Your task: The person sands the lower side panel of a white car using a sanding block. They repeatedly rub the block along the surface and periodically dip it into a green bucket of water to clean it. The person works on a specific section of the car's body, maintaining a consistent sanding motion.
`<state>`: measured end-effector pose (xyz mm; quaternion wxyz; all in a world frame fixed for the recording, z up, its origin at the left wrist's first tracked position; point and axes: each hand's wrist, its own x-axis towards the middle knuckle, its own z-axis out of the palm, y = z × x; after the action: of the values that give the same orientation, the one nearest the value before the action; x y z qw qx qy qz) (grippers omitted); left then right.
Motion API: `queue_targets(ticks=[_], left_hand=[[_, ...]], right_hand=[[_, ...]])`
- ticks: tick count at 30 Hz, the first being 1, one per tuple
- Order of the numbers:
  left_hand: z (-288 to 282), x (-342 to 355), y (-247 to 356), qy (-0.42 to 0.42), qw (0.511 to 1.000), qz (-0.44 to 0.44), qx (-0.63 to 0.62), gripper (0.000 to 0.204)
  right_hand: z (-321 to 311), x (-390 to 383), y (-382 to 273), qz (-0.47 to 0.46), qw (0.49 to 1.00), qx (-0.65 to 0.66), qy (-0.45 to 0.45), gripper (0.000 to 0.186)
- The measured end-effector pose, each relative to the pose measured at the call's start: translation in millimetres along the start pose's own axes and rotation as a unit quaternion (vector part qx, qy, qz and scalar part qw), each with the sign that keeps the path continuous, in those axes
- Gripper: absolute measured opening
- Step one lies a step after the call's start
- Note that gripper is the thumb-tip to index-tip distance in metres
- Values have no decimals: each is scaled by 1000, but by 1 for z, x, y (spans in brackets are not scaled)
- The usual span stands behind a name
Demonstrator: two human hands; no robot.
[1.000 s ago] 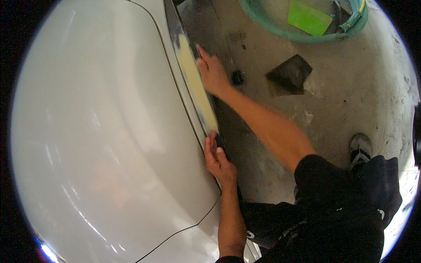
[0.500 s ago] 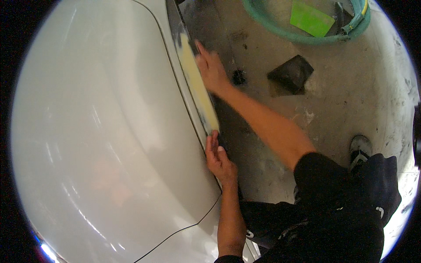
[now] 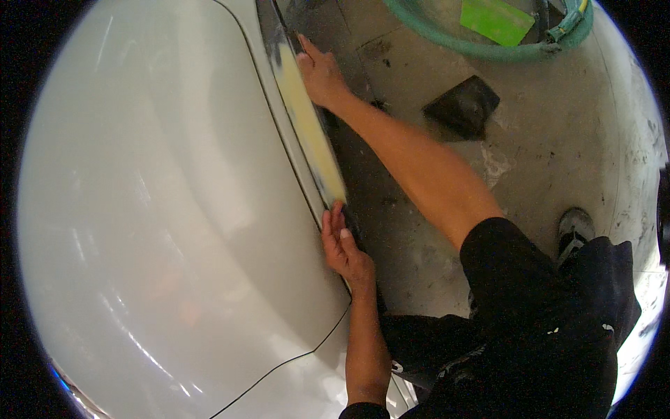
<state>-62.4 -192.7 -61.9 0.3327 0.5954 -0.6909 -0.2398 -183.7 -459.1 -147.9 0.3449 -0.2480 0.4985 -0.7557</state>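
Observation:
A white car body panel (image 3: 174, 174) fills the left side, with a dark seam line running along it. Along its outer edge runs a long strip of pale yellow filler (image 3: 307, 126) with greyish, feathered borders. At the strip's far end my right hand (image 3: 322, 75) is against the panel's outer side. Its fingers are bent, one reaching forward, and whatever lies under them is hidden. My left hand (image 3: 349, 255) rests at the near end of the strip, fingers extended and touching the panel edge, with nothing visible in it.
On the grey concrete floor (image 3: 544, 160) lies a dark, flat, angular piece (image 3: 464, 106). Beyond it, a green hose ring (image 3: 481, 50) surrounds a bright green sheet (image 3: 497, 21). My shoe (image 3: 576, 227) is at the right.
My right hand has moved farther along the strip, toward its far end. The left hand stays at the near end. The whole view has shifted slightly.

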Motion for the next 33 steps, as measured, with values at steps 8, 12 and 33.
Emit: queue_targets(ticks=[8,12,33], left_hand=[[-1,-4,0,41,997,25,-58,53],[-10,-12,6,31,999,31,-25,56],[-13,-7,3,-10,997,-11,-77,72]], right_hand=[[-60,-146,-69,66,996,10,-52,48],[-30,-52,-37,62,998,16,-21,48],[-60,-206,-70,90,991,-88,-55,51]])
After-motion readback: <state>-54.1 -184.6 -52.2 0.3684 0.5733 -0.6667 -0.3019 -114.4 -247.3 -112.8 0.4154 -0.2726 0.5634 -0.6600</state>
